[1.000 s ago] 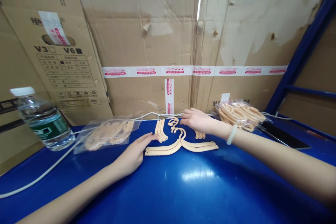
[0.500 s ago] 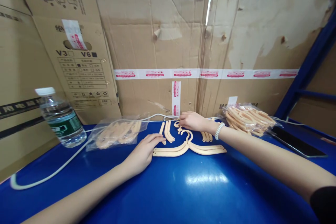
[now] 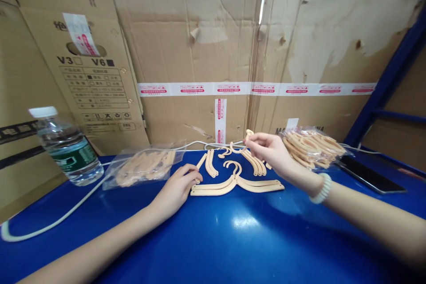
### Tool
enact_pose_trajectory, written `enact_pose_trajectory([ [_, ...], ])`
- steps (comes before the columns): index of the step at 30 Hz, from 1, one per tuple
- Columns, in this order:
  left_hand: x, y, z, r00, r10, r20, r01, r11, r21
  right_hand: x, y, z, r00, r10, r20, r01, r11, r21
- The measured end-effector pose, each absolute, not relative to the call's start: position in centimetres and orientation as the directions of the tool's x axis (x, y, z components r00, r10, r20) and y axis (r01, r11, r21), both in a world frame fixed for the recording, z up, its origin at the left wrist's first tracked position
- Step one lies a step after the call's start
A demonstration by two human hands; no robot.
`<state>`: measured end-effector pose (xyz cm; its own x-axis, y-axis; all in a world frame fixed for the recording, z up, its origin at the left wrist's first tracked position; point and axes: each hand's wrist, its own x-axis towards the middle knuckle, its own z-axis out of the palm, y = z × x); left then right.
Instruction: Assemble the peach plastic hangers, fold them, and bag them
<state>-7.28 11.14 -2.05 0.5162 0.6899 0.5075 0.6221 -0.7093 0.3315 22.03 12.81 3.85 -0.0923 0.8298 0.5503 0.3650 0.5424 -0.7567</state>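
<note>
My left hand has its fingers closed around the lower end of a beige hanger arm, tilted on the blue table. Between the thumb and fingertips of my right hand is a beige hanger hook, raised a little above the tabletop. Nearer to me, two joined hangers lie stacked with their hooks pointing away. Loose hanger arms rest to the left of centre, and more curved arms lie to the right. Another loose hook is behind the hangers.
A clear bag of beige parts and a water bottle stand at left, by a white cable. At right are another bagged pile and a black phone. Cardboard walls the back.
My right hand has lifted a hook from the back of the table and moved right and towards me. My left hand stays at the hanger arm. The view has tipped slightly down.
</note>
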Motion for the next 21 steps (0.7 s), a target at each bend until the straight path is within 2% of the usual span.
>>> enact_pose_trajectory([
  [2,-7.4,11.2,-2.0,0.495,0.691,0.526,0.618,-0.706,0.346,22.1,9.9,3.3,-0.074,0.879,0.471,0.282,0.471,-0.836],
  [5,-7.4,11.0,-1.6,0.439,0.684,0.583,0.601,-0.706,0.375,22.3,6.6,2.4,-0.063,0.963,0.261,0.048,0.264,-0.963],
  [8,-6.8,9.9,-0.8,0.387,0.660,0.644,0.567,-0.721,0.398,22.3,5.0,1.8,-0.074,0.989,0.129,-0.081,0.123,-0.989],
  [12,-4.6,7.1,0.4,0.372,0.663,0.650,0.514,-0.730,0.450,22.0,4.5,1.3,-0.143,0.986,0.085,-0.212,0.053,-0.976],
  [13,-4.1,6.3,0.6,0.371,0.684,0.629,0.499,-0.717,0.486,21.9,4.4,1.1,-0.174,0.980,0.093,-0.244,0.048,-0.969],
  [15,-3.1,5.2,0.6,0.383,0.763,0.521,0.396,-0.645,0.654,21.5,4.3,0.7,-0.230,0.966,0.115,-0.297,0.043,-0.954],
  [18,-2.3,4.4,0.2,0.344,0.858,0.381,0.247,-0.474,0.845,21.1,3.9,0.1,-0.270,0.956,0.117,-0.305,0.030,-0.952],
  [21,-2.1,4.5,-0.2,0.329,0.905,0.269,0.117,-0.322,0.939,20.7,3.6,-0.1,-0.285,0.953,0.099,-0.273,0.018,-0.962],
])
